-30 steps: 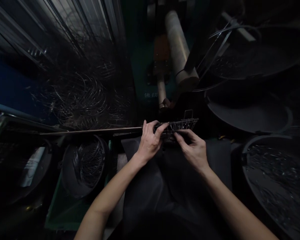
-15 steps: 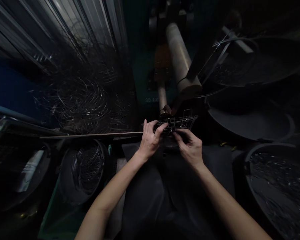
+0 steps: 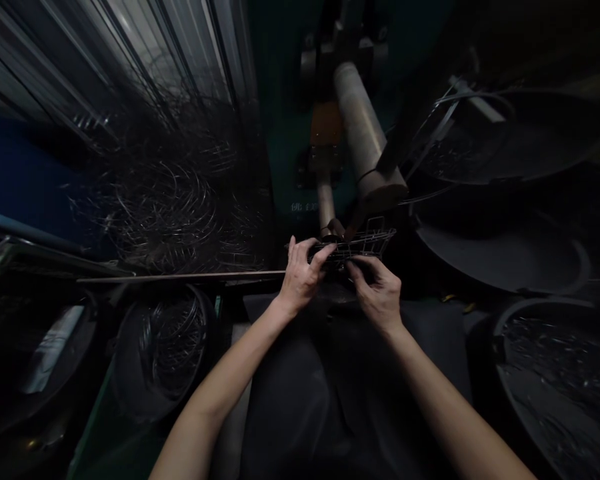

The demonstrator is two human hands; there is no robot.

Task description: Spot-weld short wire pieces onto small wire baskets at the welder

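A small wire rack (image 3: 367, 242) made of thin metal rods is held flat in front of me, just under the tip of a metal cylinder (image 3: 363, 133) on a dark machine. My left hand (image 3: 300, 277) grips the rack's left end with thumb and fingers. Fingers of my right hand (image 3: 377, 293) pinch the rack's near edge from below. A long thin rod (image 3: 180, 275) runs left from beneath my left hand.
A tangle of wire rings (image 3: 170, 193) is piled at the left. A dark tub (image 3: 160, 347) with wire parts stands at lower left. Large dark basins (image 3: 505, 257) and one with small metal pieces (image 3: 560, 373) crowd the right side.
Both hands and the wire rack have moved slightly away from me, toward the machine's cylinder. The grip of each hand is unchanged.
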